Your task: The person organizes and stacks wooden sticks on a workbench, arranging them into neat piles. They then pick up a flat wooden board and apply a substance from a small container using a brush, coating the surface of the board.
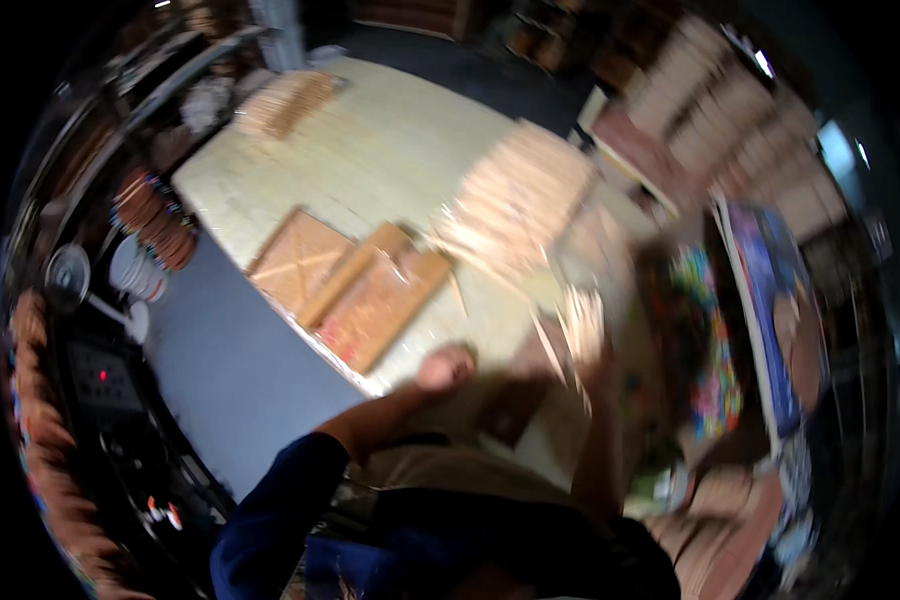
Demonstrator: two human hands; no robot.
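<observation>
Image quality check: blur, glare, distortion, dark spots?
Head view: blur throughout, smearing the left hand, the right hand and its sticks; head view: stick pile bright, its detail washed out; head view: small white glare from a light upper right; head view: table edge bowed by the fisheye, corners black, surroundings dim.

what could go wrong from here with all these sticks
Some thin sticks in the right hand splay out and might slip free, though blur hides the grip. Loose sticks jutting from the big pile could get knocked across the table.
</observation>
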